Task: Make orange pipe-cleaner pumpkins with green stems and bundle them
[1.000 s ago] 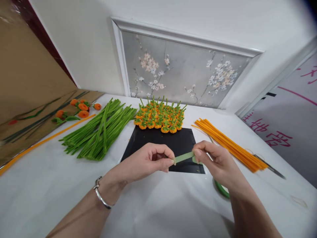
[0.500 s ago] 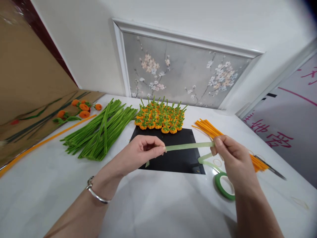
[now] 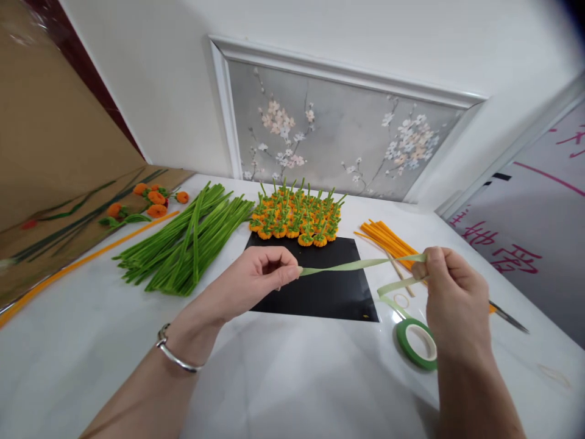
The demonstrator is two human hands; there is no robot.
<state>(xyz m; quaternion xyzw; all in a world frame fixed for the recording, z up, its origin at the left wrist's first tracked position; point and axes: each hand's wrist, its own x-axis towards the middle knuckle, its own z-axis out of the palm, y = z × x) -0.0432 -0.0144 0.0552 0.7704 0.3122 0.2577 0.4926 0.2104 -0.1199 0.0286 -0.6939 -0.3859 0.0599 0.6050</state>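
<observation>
Green floral tape strip (image 3: 361, 264) is stretched taut above the black square mat (image 3: 320, 292), pinched at each end by the left hand (image 3: 256, 283) and right hand (image 3: 452, 292), both closed on it. Still joined to one green tape roll (image 3: 417, 344) right of the mat (uncut). Beyond the mat: dozens of finished orange pipe-cleaner pumpkins (image 3: 297, 216).

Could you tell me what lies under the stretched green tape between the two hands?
Under the tape strip lies the black sheet on the white table. Whatever the sheet covers cannot be seen.
</observation>
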